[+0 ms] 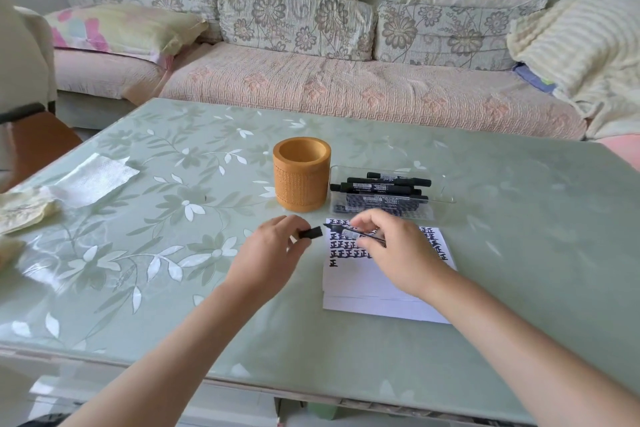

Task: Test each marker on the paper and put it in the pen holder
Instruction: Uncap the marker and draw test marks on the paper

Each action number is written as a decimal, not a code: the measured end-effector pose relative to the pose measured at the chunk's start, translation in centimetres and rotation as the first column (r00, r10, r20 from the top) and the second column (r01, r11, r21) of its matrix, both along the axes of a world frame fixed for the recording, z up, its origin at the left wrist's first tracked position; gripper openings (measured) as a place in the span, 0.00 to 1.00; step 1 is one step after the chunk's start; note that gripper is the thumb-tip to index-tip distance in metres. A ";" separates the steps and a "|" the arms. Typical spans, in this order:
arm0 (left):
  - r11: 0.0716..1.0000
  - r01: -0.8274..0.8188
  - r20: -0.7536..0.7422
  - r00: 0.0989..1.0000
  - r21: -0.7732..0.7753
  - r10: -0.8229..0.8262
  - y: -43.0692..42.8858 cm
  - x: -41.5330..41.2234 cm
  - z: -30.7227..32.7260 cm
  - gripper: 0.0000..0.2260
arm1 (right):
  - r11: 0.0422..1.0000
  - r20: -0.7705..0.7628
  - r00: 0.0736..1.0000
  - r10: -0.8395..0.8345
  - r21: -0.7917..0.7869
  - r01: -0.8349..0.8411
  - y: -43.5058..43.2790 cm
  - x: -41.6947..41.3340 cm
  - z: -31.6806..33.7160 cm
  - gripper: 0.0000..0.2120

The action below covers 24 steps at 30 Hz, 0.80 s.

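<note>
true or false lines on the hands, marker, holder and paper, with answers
The left hand holds the cap. True.
The marker in the right hand is capped. False: its tip is bare.
The holder stands right of the tray. False: it stands left of it.
The paper bears black marks. True.
</note>
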State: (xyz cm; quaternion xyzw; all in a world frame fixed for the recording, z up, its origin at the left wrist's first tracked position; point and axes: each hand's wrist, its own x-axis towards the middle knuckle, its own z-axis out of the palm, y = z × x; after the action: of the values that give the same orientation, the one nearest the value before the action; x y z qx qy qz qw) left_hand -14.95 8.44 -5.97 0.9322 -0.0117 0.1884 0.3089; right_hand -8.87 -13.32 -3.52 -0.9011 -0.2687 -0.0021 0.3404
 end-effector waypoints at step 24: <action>0.980 0.199 -0.029 0.980 -0.017 -0.199 -0.1 -0.3 1.2 0.07 | 0.997 0.016 0.997 0.069 0.017 -0.070 0.8 -0.7 0.5 0.11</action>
State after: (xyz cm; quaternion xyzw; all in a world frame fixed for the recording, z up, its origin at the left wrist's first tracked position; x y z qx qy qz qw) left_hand -15.26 8.31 -4.72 0.9268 -0.0989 0.1426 0.3330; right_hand -9.55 -12.56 -3.01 -0.8881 -0.3025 0.0006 0.3462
